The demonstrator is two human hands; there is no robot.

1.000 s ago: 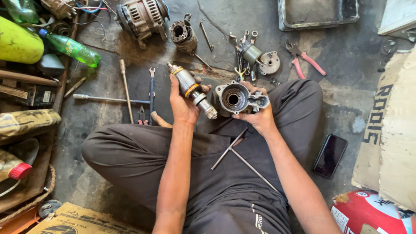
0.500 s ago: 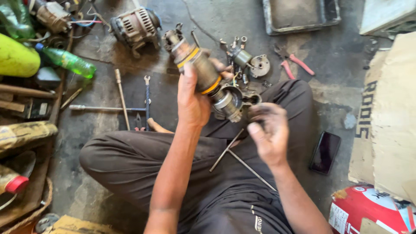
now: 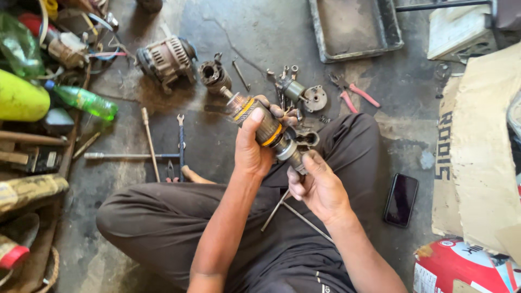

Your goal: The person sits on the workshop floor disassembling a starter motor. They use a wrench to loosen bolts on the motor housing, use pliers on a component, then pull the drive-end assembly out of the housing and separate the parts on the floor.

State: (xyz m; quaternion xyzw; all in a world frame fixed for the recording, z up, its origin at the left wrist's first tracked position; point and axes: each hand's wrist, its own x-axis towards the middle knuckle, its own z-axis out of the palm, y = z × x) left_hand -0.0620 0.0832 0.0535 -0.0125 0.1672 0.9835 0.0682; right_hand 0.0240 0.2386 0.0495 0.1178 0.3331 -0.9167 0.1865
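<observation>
**Motor core held over the lap, both hands engaged**

Since the earlier frame, the right hand [image 3: 320, 190] has closed onto the shaft tip, where before it hung open beside it. Left hand [image 3: 254, 147] fingers clamp around the motor core [image 3: 260, 123], thumb on its banded body. Right fingers pinch the gear end [image 3: 290, 154] just below. Metal housing [image 3: 306, 138] sits behind the fingertips. Risk: greasy fingers may slip, dropping the core onto the loose rods [image 3: 296, 214] on the lap.
</observation>
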